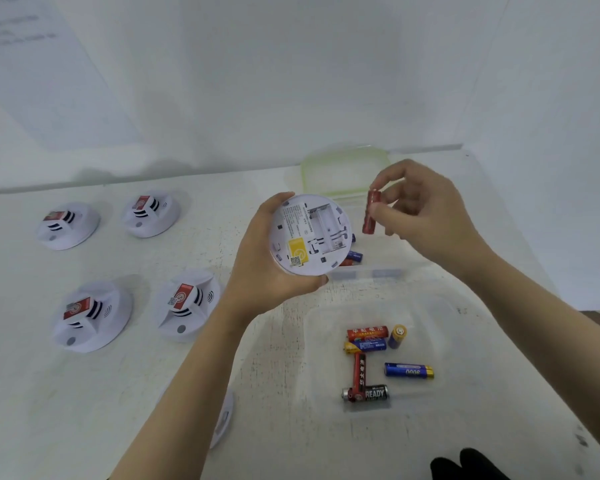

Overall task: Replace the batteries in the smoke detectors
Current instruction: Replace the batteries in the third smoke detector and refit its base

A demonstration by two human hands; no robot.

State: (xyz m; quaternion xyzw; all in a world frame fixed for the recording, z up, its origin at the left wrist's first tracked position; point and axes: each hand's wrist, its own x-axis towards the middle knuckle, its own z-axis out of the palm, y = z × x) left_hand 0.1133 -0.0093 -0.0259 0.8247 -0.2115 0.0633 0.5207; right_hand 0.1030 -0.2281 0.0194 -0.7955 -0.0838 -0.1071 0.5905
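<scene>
My left hand [267, 268] grips a round white smoke detector [310, 233] above the table, its back turned toward me. The battery bay in that back is open and shows bare metal contacts. Just right of the detector, my right hand [420, 209] pinches a red battery [371, 212] upright between thumb and fingers, apart from the detector. Several other white smoke detectors lie face up on the table at the left, among them one at the far left [68, 225] and one nearer to me [187, 304].
A clear plastic tray [426, 317] in front of me holds several loose batteries, red, blue and black. A second clear container [388, 271] behind it holds a few more. A green-rimmed lid [343, 168] leans by the wall. A white detector cover [224, 420] lies under my left forearm.
</scene>
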